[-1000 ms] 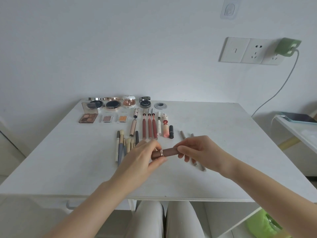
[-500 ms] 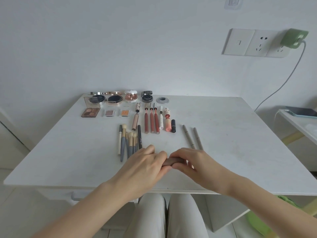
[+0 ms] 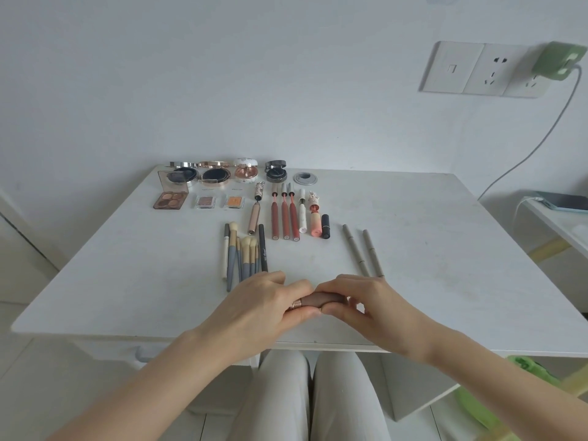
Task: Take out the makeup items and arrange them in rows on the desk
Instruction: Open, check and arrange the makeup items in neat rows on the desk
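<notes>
A brown lipstick tube with a gold ring lies sideways between both hands, low over the white desk near its front edge. My left hand grips its left end and my right hand grips its right end. Makeup lies in rows behind: open compacts at the back, an eyeshadow palette, small eyeshadow pans, lip glosses and lipsticks, brushes, and two grey pencils just beyond my right hand.
A wall with sockets and a green charger stands behind the desk. A side shelf with a phone is at the right. My legs are under the desk's front edge. A green object sits on the floor at right.
Both hands have lowered with the brown tube toward the desk's front edge. The view has tilted and shifted slightly. The rows of makeup have not moved.
</notes>
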